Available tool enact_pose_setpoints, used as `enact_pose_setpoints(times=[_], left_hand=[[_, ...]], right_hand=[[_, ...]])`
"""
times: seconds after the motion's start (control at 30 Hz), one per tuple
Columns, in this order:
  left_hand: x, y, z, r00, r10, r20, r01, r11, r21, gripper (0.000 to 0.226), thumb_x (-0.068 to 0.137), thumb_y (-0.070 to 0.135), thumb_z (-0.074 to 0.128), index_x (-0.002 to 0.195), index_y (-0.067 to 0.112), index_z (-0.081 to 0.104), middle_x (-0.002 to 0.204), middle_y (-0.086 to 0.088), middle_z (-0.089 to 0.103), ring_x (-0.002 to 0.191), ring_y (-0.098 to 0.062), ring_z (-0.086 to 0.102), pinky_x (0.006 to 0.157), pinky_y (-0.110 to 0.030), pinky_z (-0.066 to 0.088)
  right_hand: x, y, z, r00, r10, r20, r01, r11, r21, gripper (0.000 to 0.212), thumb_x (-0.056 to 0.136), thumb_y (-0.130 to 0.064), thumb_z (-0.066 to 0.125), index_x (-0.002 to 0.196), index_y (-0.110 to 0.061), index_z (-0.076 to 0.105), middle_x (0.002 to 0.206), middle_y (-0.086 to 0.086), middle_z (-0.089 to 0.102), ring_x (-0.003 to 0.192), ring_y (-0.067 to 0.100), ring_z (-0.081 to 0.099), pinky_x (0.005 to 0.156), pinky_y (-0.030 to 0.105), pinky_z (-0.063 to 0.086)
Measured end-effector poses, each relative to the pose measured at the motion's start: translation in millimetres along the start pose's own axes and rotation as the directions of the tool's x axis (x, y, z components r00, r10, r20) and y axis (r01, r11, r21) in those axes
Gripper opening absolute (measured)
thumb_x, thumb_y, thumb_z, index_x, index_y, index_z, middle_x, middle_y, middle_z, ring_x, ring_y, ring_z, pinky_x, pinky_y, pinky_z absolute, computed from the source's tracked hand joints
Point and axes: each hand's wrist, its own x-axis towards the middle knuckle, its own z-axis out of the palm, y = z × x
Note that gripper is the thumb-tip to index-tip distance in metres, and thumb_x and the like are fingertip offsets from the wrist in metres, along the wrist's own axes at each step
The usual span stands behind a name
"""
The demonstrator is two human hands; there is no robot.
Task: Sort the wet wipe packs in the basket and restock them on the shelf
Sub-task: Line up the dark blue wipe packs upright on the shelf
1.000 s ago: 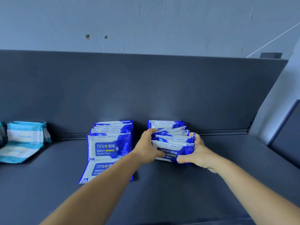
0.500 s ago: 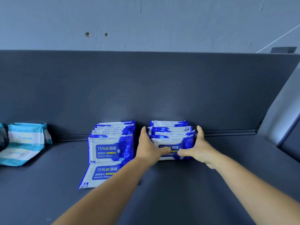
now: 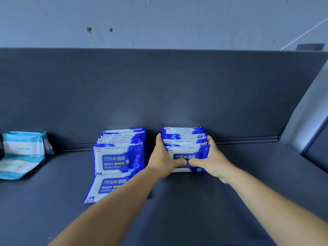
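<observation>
Two rows of blue and white alcohol wipe packs stand on a dark grey shelf (image 3: 230, 201). The left row (image 3: 120, 148) leans against the back panel, and one more pack (image 3: 106, 187) lies flat in front of it. My left hand (image 3: 165, 158) clasps the left side of the right row (image 3: 184, 139). My right hand (image 3: 211, 160) clasps its right side. Both thumbs press on the front pack's face and nearly meet. The basket is out of view.
Teal and white wipe packs (image 3: 21, 153) lie at the shelf's far left. The shelf's back panel (image 3: 159, 89) rises behind the rows. A slanted side panel (image 3: 308, 121) closes the shelf on the right. A grey wall is above.
The right row was loose and fanned between my hands a second ago. It now stands squared and upright near the back panel, and my thumbs have come together on the front pack.
</observation>
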Motion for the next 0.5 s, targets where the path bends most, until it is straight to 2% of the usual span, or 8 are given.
enact_pose_setpoints(times=[0.07,0.17,0.33,0.43,0.5], left_hand=[[-6,-4,-1,1.0,0.011,0.009,-0.011,1.0,0.023,0.117,0.064,0.016,0.088,0.147,0.029,0.007,0.122,0.017,0.053,0.107,-0.006,0.056,0.094,-0.025,0.047],[-10,-9,3,0.998,0.061,-0.008,-0.06,0.996,0.072,0.097,0.062,0.011,0.088,0.133,0.031,0.025,0.119,0.016,0.057,0.102,0.001,0.058,0.084,-0.015,0.044],[-6,-6,5,0.997,0.049,-0.056,-0.045,0.997,0.068,0.092,0.065,0.009,0.085,0.134,0.028,0.027,0.113,0.017,0.052,0.1,-0.003,0.053,0.084,-0.017,0.038],[-8,-10,5,0.998,0.047,-0.047,-0.043,0.996,0.079,0.099,0.061,0.013,0.089,0.135,0.029,0.024,0.12,0.014,0.055,0.107,-0.004,0.056,0.087,-0.019,0.041],[-11,-11,3,0.998,0.038,-0.039,-0.035,0.995,0.089,0.109,0.061,0.013,0.088,0.143,0.026,0.017,0.124,0.014,0.054,0.109,-0.005,0.054,0.09,-0.019,0.041]], right_hand=[[-4,0,-2,0.999,0.019,-0.047,-0.022,0.998,-0.052,0.11,0.066,-0.022,0.083,0.147,-0.036,0.01,0.121,-0.018,0.059,0.104,0.006,0.062,0.093,0.03,0.049],[-8,2,-2,0.999,-0.01,-0.039,0.004,0.987,-0.159,0.111,0.058,-0.025,0.084,0.144,-0.035,0.015,0.113,-0.023,0.064,0.098,0.005,0.065,0.092,0.033,0.05],[-5,-2,2,0.997,-0.012,-0.075,0.0,0.986,-0.165,0.109,0.057,-0.022,0.084,0.142,-0.037,0.018,0.109,-0.021,0.066,0.095,0.007,0.066,0.09,0.033,0.051],[-11,-4,1,0.997,0.02,-0.078,-0.033,0.985,-0.167,0.118,0.059,-0.022,0.084,0.148,-0.035,0.007,0.115,-0.019,0.064,0.098,0.008,0.064,0.089,0.03,0.049],[-15,-5,-1,0.995,0.041,-0.091,-0.058,0.982,-0.183,0.122,0.063,-0.022,0.084,0.151,-0.032,-0.001,0.119,-0.019,0.059,0.102,0.01,0.06,0.087,0.028,0.046]])
